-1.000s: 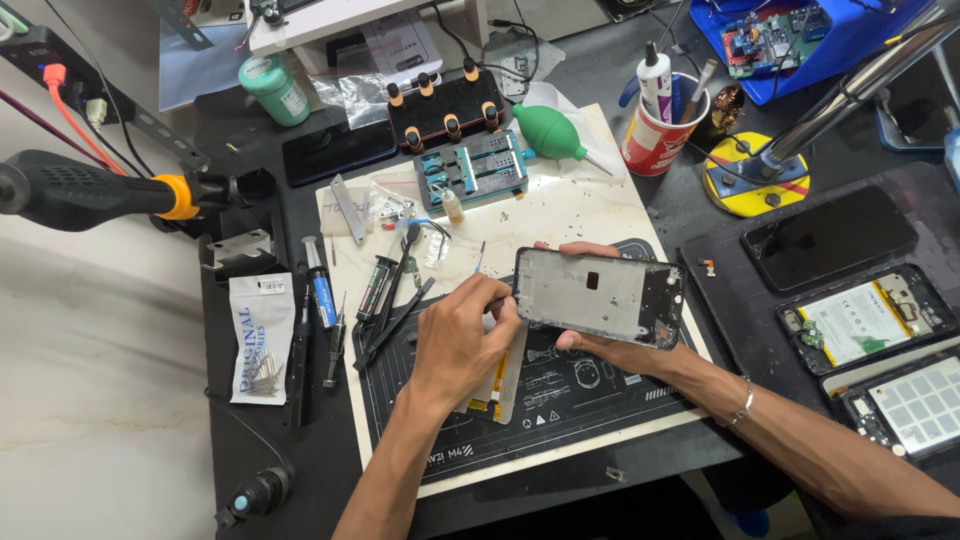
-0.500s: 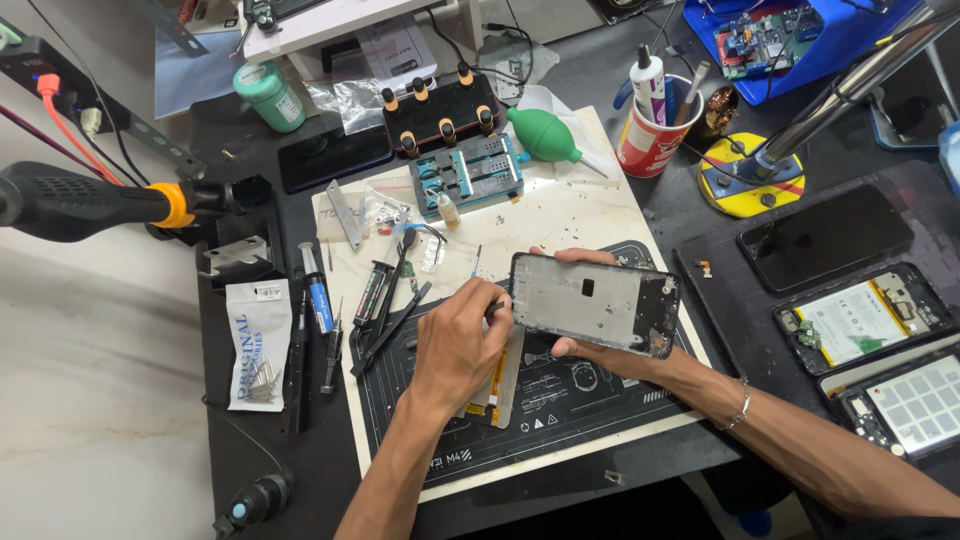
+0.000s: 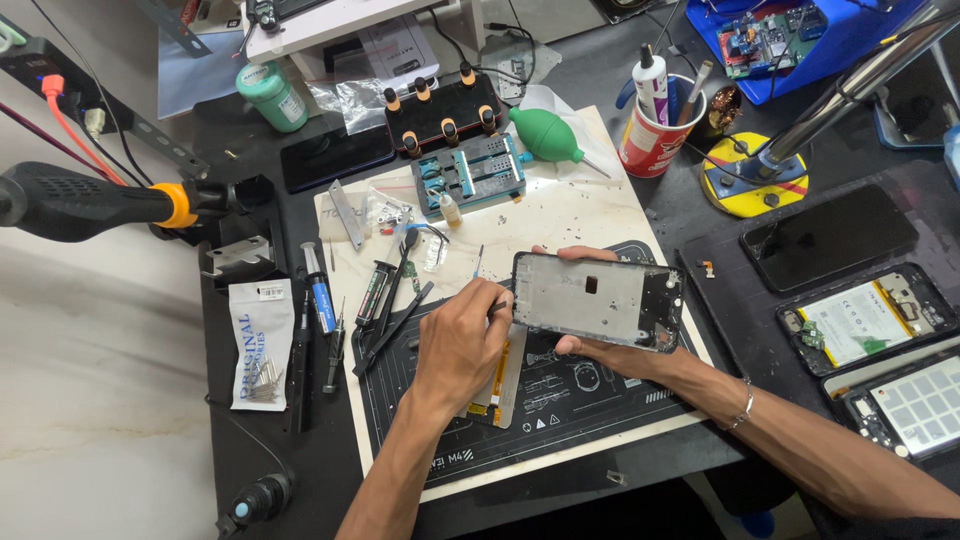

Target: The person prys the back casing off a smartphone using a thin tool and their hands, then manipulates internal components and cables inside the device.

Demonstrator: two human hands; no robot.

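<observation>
Two bare forearms, no sleeves in view, left hand (image 3: 462,340) and right hand (image 3: 610,350) ungloved, no rings seen. Thin silver chain bracelet (image 3: 742,404) on the right wrist; left wrist bare, no watch. Fingernails short and plain

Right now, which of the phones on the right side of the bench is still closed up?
The black phone farthest from the person, lying with only a dark glossy face showing. The opened phone and the other open one below it expose their insides.
</observation>
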